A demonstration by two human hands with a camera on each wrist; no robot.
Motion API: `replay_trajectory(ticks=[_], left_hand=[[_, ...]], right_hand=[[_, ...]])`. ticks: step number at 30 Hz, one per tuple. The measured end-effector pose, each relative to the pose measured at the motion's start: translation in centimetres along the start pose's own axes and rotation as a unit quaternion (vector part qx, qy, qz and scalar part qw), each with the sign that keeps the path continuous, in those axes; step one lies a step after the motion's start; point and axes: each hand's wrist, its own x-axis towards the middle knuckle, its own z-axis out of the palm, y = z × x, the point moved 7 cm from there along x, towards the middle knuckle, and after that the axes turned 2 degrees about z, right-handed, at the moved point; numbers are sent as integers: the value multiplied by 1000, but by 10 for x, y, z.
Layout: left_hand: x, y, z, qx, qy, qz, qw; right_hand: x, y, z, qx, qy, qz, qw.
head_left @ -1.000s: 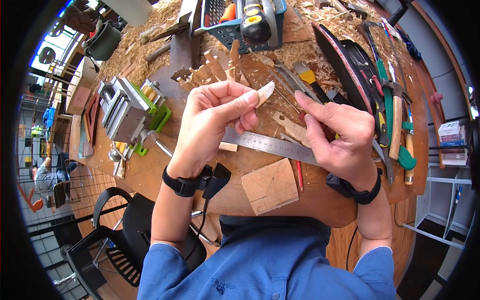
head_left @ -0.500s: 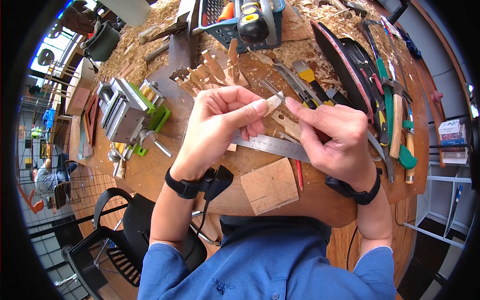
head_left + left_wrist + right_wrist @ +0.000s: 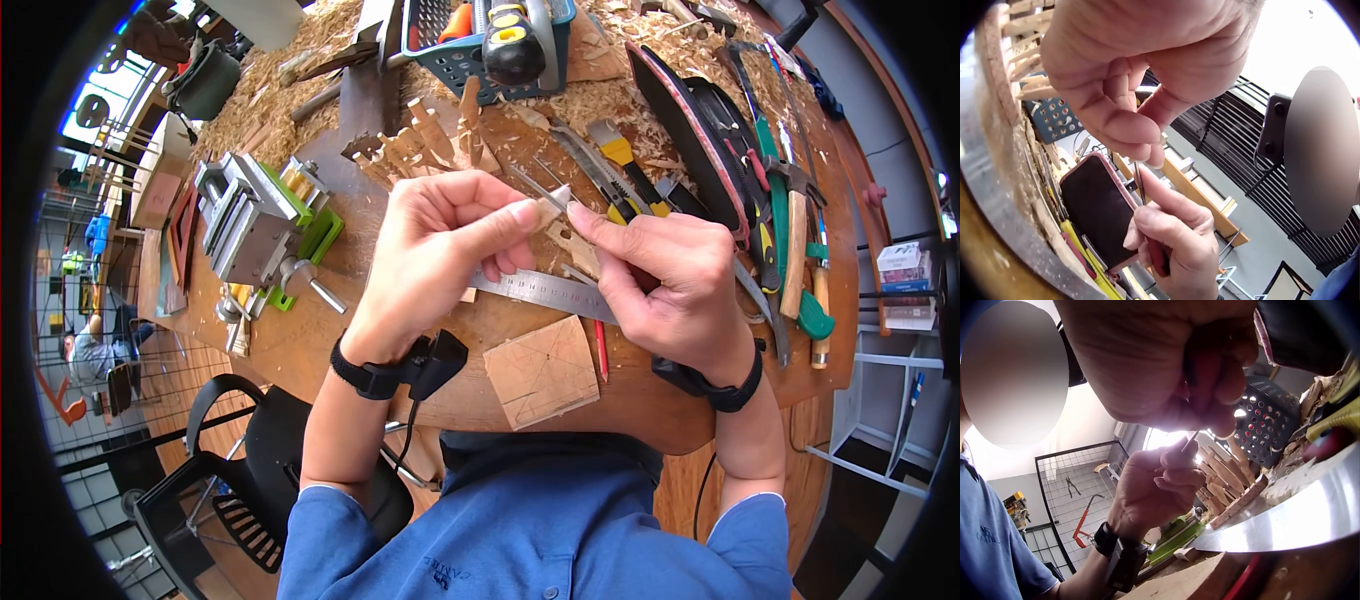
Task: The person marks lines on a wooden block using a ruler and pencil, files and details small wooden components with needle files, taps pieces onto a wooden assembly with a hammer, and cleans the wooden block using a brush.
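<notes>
Between the thumb and fingertips of my left hand (image 3: pixel 430 240) is a small pale piece of carved wood (image 3: pixel 550 203), mostly covered by the fingers. My right hand (image 3: pixel 680 270) grips a slim red-handled file (image 3: pixel 1159 257), its forefinger stretched along the thin metal shaft. In the head view the shaft lies across the tip of the wood, and both hands' fingertips are close together above the table. Below them lies a steel ruler (image 3: pixel 540 290), next to a notched wooden strip (image 3: pixel 572 246).
A square marked board (image 3: pixel 541 375) and a red pencil (image 3: pixel 601 350) lie near the front edge. At left stands a vise (image 3: pixel 245 225); carved wooden sticks (image 3: pixel 430 135) rise behind the left hand. Beyond are a blue basket (image 3: pixel 490 85), wood shavings, knives and a hammer (image 3: pixel 793 230).
The hands have come closer together, the right moving slightly left. The file's shaft, earlier apart from the wood, now crosses its tip and has shifted slightly in the last half second.
</notes>
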Motion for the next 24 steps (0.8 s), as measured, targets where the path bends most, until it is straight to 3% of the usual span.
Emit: replay_trajectory(ticks=[2,5,8,15,18,21,24], left_hand=[[0,1,-3,4,3,4,1000],[1,7,-18,-46,23,30,998],[1,5,-14,-50,13,33,998],[2,7,-18,-66,14,33,997],[4,4,-20,-47,18,28,998],[3,5,-17,11,30,27,999],[1,6,-14,22,12,16,1000]], right_hand=[[0,1,3,5,-1,-3,1000],[-3,13,-9,-16,72,77,994],[-4,19,-11,-5,61,114,992],[-3,15,-13,-14,54,103,993],[-7,7,-16,-61,9,98,993],[-20,-2,-12,-120,-86,91,985],[-31,0,-16,-151,-111,82,979]])
